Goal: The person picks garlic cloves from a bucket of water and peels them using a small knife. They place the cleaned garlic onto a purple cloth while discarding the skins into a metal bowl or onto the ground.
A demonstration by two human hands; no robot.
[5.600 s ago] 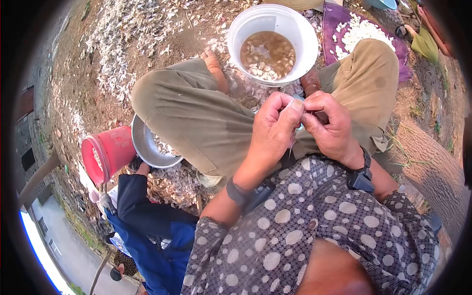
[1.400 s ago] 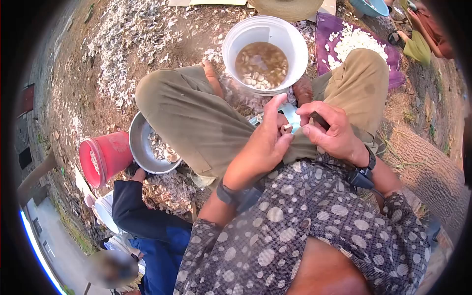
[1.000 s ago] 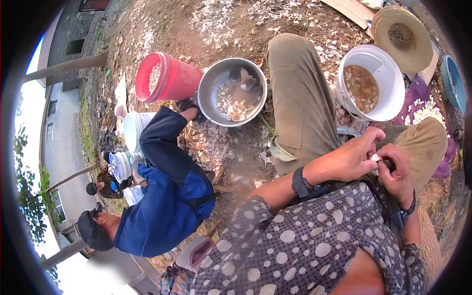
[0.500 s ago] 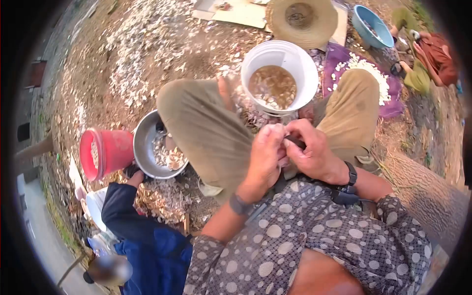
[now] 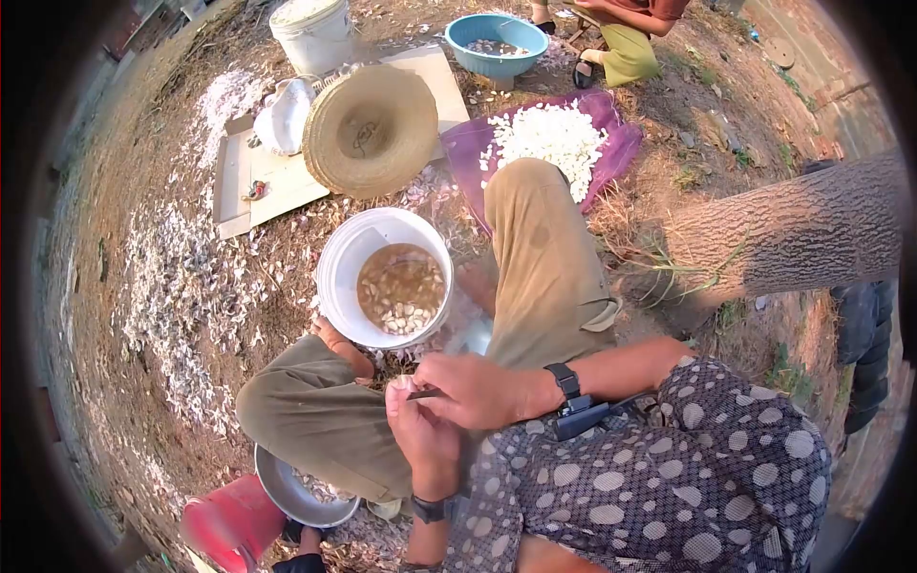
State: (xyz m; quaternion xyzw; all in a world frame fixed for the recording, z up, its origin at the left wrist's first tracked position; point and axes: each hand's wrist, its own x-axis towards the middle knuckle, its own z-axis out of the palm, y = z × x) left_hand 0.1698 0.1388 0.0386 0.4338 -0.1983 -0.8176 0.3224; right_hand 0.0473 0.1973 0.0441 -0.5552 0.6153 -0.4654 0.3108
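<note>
My left hand (image 5: 420,435) and my right hand (image 5: 478,390) meet in front of my lap, fingers closed and nearly touching. The right hand grips a small dark knife (image 5: 426,393), mostly hidden by the fingers. Between the left fingertips is a small pale piece, apparently a garlic clove (image 5: 409,384), partly covered. Just beyond the hands, between my legs, stands a white bucket (image 5: 330,286) with brownish water and pale cloves (image 5: 406,317) in it.
White cloves (image 5: 549,143) lie on a purple mesh cloth (image 5: 621,143). A straw hat (image 5: 406,115) rests on cardboard (image 5: 277,201). Around are a blue basin (image 5: 492,65), a metal bowl (image 5: 277,487), a red bucket (image 5: 229,525), a tree trunk (image 5: 793,229) and a seated person (image 5: 630,53).
My view has swung right, so the white bucket, hat and hands appear further left in the picture. Both hands stay together, still closed on the small things.
</note>
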